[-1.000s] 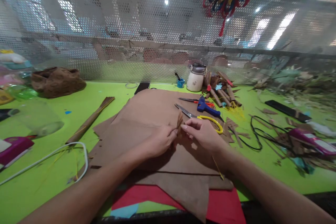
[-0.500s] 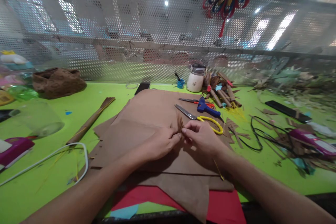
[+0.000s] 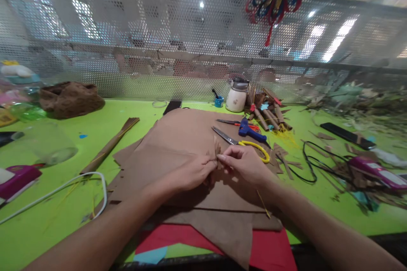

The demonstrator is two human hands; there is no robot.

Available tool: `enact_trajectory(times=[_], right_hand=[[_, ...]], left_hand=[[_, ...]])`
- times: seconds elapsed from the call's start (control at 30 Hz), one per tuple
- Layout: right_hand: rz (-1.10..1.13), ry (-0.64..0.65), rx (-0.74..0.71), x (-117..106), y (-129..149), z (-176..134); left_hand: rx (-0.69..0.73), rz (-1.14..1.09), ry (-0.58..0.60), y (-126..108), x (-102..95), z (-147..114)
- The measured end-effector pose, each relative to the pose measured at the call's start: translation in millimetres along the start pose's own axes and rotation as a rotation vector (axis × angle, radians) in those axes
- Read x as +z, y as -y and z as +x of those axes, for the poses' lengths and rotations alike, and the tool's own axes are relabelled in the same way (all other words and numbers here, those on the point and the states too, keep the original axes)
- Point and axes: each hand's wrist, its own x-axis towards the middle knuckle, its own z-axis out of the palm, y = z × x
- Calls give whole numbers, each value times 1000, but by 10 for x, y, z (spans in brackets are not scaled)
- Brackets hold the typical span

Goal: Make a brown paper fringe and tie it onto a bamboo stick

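Note:
My left hand [image 3: 199, 172] and my right hand [image 3: 243, 163] meet over a stack of brown paper sheets [image 3: 178, 131]. Between their fingertips is a small fringed piece of brown paper [image 3: 217, 146], its strips pointing up. Both hands are closed on it, thumbs and fingers pinched together; its lower part is hidden by the fingers. A thin yellow strand [image 3: 263, 205] hangs below my right wrist. Just beyond my right hand lie scissors with yellow handles [image 3: 256, 146], and past them a blue glue gun [image 3: 252, 131] beside orange-handled scissors [image 3: 227, 122].
At the back stand a white jar [image 3: 237, 96], a small blue pot [image 3: 218, 101] and rolled paper bundles [image 3: 270, 112]. A long paper bundle [image 3: 110, 148] and white cable [image 3: 103, 190] lie left. Black cable [image 3: 305, 156] and paper scraps spread right. Red paper [image 3: 270, 250] edges the front.
My fingers have shifted slightly around the fringed paper, and its strips now lean and show a little differently. The things on the table have stayed in place.

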Motion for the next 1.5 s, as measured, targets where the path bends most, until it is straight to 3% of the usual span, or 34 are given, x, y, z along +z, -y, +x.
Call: enact_trajectory(times=[0.17,0.33,0.57,0.77,0.97,1.2,1.33,1.5], right_hand=[[-84,-40,-47,26,7,-4],[-116,-68,-29,52,20,-11],[-47,12,-43,-24,40,13],[230,204,13,-68,85,-8],[236,57,-45,-35,65,-1],[165,-127,-76,-55,96,1],[217,-74,-70,-50,83,15],[239,13,-23,-6,36,24]], left_hand=[[-39,-15,7,-94,-1,-43],[-24,16,-19,-9,17,-10],[-19,-40,40,36,29,3],[148,141,4,-81,1,-59],[105,153,-33,-87,-9,-46],[81,176,-248,12,47,12],[135,281,-327,-19,50,-4],[161,303,-281,-102,31,-33]])
